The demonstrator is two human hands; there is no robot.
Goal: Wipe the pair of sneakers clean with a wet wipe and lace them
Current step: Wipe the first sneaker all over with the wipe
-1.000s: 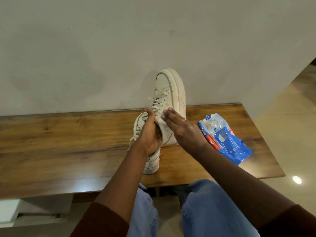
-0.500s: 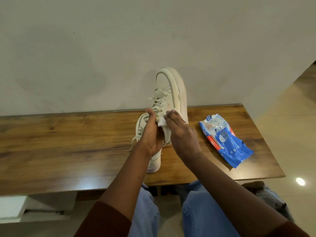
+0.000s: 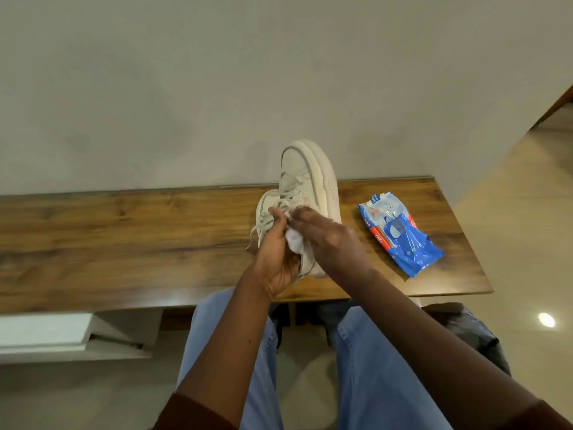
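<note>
On the tabletop, right of its middle, one sneaker stands on its sole; the tilted sneaker rises just right of it, toe over the far edge, before the wall. The wipes pack lies near the right edge.

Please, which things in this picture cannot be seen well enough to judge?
All in the head view:
- The second sneaker lies mostly behind the left hand, which grips the raised sneaker; its lacing is unclear.
- The right hand covers its own thumb, so pinching or only pressing the wet wipe cannot be told.
- The print on the wipes pack is too small.
- The dark thing on the floor is partly behind the right arm.
</note>
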